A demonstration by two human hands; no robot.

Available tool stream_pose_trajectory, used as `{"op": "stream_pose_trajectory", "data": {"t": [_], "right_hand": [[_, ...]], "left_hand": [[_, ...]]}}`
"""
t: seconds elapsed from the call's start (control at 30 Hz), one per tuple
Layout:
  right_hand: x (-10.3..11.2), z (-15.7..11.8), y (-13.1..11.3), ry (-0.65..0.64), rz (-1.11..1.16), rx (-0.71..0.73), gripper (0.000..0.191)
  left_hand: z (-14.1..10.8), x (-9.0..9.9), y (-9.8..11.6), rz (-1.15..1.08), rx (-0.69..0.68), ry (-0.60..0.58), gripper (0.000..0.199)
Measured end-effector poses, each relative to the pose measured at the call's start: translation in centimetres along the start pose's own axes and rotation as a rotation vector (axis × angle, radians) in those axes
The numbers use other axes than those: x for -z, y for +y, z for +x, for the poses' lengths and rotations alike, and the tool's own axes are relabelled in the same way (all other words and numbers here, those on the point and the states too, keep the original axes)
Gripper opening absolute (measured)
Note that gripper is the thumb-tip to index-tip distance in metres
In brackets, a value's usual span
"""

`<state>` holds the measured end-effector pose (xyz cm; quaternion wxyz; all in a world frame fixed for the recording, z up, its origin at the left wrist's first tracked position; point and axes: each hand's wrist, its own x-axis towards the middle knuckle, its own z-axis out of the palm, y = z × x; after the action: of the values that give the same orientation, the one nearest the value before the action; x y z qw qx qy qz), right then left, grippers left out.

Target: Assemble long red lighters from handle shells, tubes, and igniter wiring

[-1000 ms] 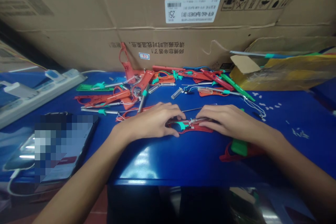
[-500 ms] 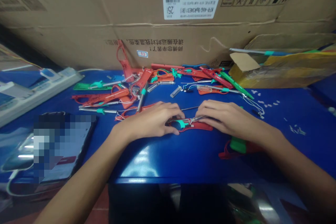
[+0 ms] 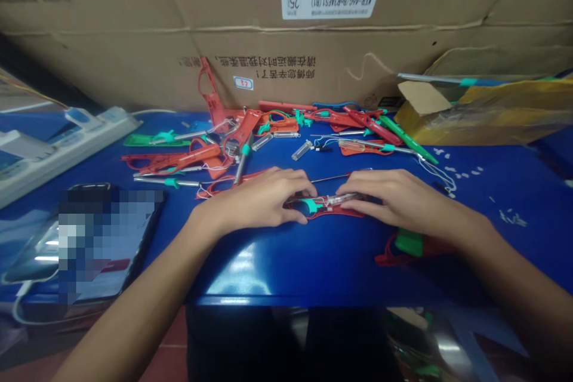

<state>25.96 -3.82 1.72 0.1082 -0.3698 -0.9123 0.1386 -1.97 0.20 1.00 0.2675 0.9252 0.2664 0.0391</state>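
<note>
my left hand (image 3: 264, 196) pinches one end of the red shell half (image 3: 350, 210), low over the blue table (image 3: 322, 274); my right hand (image 3: 398, 196) pinches a clear, slim part (image 3: 345, 197) over the other. teal trigger (image 3: 310, 207) seems seated; wires (image 3: 320, 199) lie exposed, shell uncovered.

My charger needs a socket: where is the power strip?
In the head view, the power strip lies on the blue table at left, just beyond the phone.

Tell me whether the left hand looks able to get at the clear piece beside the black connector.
Probably yes: bare blue table lies between the left hand and the clear piece, though that hand would first release its red casing.
</note>
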Motion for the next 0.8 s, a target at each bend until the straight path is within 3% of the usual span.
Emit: {"op": "stream_pose_trajectory", "data": {"t": [0.3,0.57,0.8], "right_hand": [[-0.36,0.24,-0.40,-0.057,-0.105,-0.022,0.030],[-0.26,0.11,0.12,-0.020,-0.128,0.013,0.035],[-0.22,-0.03,0.04,0.013,-0.111,0.029,0.033]], "left_hand": [[0.06,0.07,-0.17,-0.015,-0.005,0.002,0.038],[0.07,0.27,0.12,-0.019,0.018,-0.021,0.037],[0.17,-0.04,0.51,-0.045,-0.004,0.023,0.054]]}}
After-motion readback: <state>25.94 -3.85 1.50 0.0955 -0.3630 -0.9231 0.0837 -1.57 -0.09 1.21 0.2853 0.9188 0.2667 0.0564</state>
